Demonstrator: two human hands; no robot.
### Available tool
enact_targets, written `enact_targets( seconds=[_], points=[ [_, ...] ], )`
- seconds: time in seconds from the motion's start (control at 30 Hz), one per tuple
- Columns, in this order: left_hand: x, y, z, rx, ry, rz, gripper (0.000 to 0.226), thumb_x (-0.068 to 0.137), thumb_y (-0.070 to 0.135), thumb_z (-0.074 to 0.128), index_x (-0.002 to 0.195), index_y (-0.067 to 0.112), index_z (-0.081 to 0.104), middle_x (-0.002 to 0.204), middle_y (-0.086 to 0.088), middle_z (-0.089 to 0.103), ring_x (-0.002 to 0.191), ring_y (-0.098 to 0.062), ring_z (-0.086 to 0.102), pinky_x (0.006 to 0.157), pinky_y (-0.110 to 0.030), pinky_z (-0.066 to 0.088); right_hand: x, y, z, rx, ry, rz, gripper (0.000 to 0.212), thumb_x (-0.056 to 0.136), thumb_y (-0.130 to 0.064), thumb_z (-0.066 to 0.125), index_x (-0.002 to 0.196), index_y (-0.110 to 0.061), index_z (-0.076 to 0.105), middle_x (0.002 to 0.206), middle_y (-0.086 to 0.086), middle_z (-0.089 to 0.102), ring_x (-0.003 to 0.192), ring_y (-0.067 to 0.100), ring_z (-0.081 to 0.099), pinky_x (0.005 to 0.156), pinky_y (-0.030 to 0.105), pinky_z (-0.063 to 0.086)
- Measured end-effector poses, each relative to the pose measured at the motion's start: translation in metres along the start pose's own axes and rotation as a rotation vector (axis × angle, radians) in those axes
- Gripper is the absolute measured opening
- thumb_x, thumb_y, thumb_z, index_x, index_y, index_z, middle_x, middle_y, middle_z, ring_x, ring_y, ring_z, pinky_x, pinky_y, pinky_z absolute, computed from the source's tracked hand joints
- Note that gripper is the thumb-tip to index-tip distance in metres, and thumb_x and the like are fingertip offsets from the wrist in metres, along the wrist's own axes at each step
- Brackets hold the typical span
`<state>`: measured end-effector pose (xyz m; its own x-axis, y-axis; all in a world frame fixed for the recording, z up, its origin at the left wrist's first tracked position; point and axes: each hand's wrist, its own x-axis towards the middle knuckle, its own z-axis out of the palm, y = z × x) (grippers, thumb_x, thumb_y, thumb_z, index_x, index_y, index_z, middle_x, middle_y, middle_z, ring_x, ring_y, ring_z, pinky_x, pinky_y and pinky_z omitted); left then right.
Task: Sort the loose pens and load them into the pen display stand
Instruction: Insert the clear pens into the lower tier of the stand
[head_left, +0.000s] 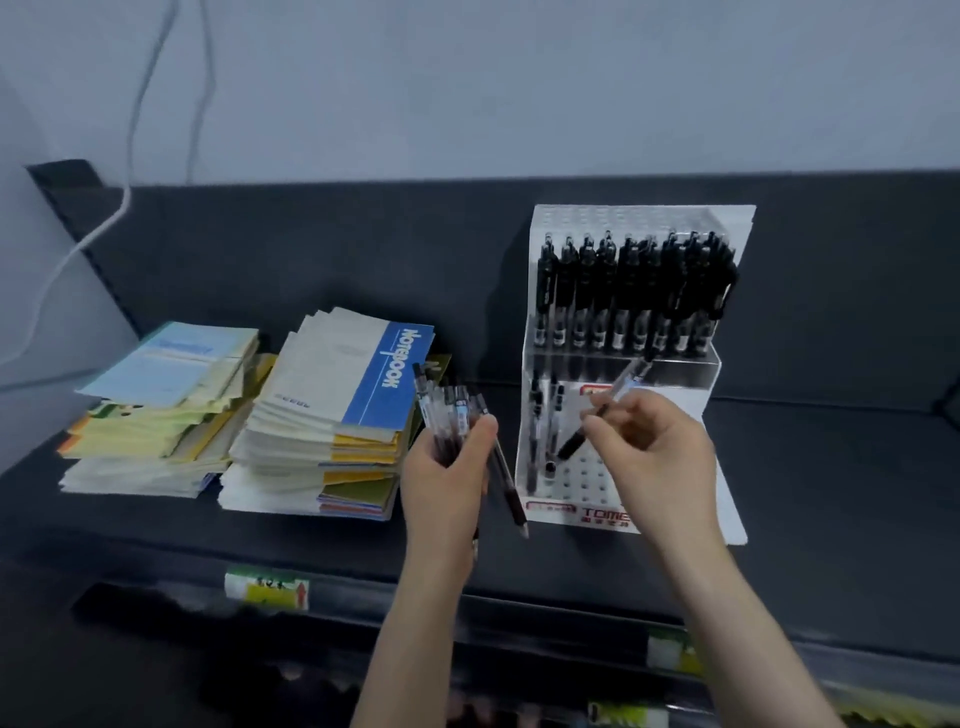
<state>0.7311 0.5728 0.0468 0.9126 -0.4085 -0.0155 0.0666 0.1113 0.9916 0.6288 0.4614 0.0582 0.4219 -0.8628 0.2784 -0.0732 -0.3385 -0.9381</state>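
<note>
Two notebook stacks (332, 395); one pen (626, 387) in right hand (660, 447), bundle (449, 410) in left hand (447, 478)

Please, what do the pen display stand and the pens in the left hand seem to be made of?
The pen display stand looks like glossy plastic: white perforated back, see-through front shelf. The pens in the left hand seem clear plastic: dark ink shows through.

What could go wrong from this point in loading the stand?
1. One low pen hangs below the bundle in the left hand and may slip out.
2. The right hand holds a single pen tilted over the lower tier of the display stand; it could knock the standing pens there.
</note>
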Motion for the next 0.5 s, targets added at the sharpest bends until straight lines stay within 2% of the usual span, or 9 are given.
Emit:
enact_targets(
  seconds=[0.1, 0.2, 0.3, 0.4, 0.5],
  points=[
    [0.005, -0.001, -0.005, -0.001, -0.011, -0.016, 0.023, 0.088, 0.027, 0.068, 0.071, 0.019, 0.055, 0.056, 0.001, 0.045, 0.049, -0.01, 0.039, 0.046, -0.019, 0.035, -0.003, -0.004, 0.008, -0.077, 0.041, -0.019, 0.012, 0.08, -0.01, 0.07, 0.08, -0.021, 0.064, 0.069, -0.009, 0.069, 0.069, 0.0, 0.064, 0.064, 0.01, 0.048],
    [0.011, 0.001, -0.007, 0.003, -0.005, -0.012, 0.024, 0.088, 0.028, 0.068, 0.072, 0.017, 0.054, 0.056, 0.0, 0.045, 0.047, -0.009, 0.039, 0.044, -0.017, 0.035, 0.001, -0.003, 0.012, -0.187, 0.031, -0.034, 0.012, 0.079, -0.013, 0.072, 0.08, -0.023, 0.065, 0.07, -0.011, 0.068, 0.07, 0.0, 0.064, 0.069, 0.017, 0.052],
    [0.016, 0.002, -0.009, -0.008, -0.001, -0.001, 0.023, 0.087, 0.027, 0.069, 0.074, 0.015, 0.055, 0.056, 0.001, 0.046, 0.047, -0.008, 0.04, 0.043, -0.016, 0.036, 0.003, 0.0, 0.014, -0.338, 0.002, -0.046, 0.01, 0.079, -0.017, 0.073, 0.077, -0.02, 0.064, 0.069, -0.013, 0.065, 0.069, 0.0, 0.062, 0.066, 0.016, 0.049],
    [0.019, 0.003, -0.013, -0.009, 0.0, 0.011, 0.021, 0.086, 0.028, 0.07, 0.075, 0.015, 0.057, 0.055, 0.003, 0.048, 0.048, -0.008, 0.041, 0.044, -0.016, 0.037, 0.003, 0.006, 0.019, -0.424, -0.034, -0.035, 0.016, 0.078, -0.016, 0.074, 0.07, -0.018, 0.06, 0.063, -0.012, 0.062, 0.065, 0.002, 0.06, 0.061, 0.018, 0.045],
    [0.019, 0.002, -0.014, -0.023, -0.005, 0.007, 0.021, 0.085, 0.028, 0.071, 0.075, 0.015, 0.057, 0.055, 0.003, 0.048, 0.048, -0.008, 0.04, 0.044, -0.017, 0.037, 0.005, 0.012, 0.022, -0.475, -0.048, -0.038, 0.017, 0.077, -0.015, 0.075, 0.073, -0.019, 0.059, 0.066, -0.016, 0.061, 0.067, 0.006, 0.061, 0.062, 0.019, 0.046]
  ],
)
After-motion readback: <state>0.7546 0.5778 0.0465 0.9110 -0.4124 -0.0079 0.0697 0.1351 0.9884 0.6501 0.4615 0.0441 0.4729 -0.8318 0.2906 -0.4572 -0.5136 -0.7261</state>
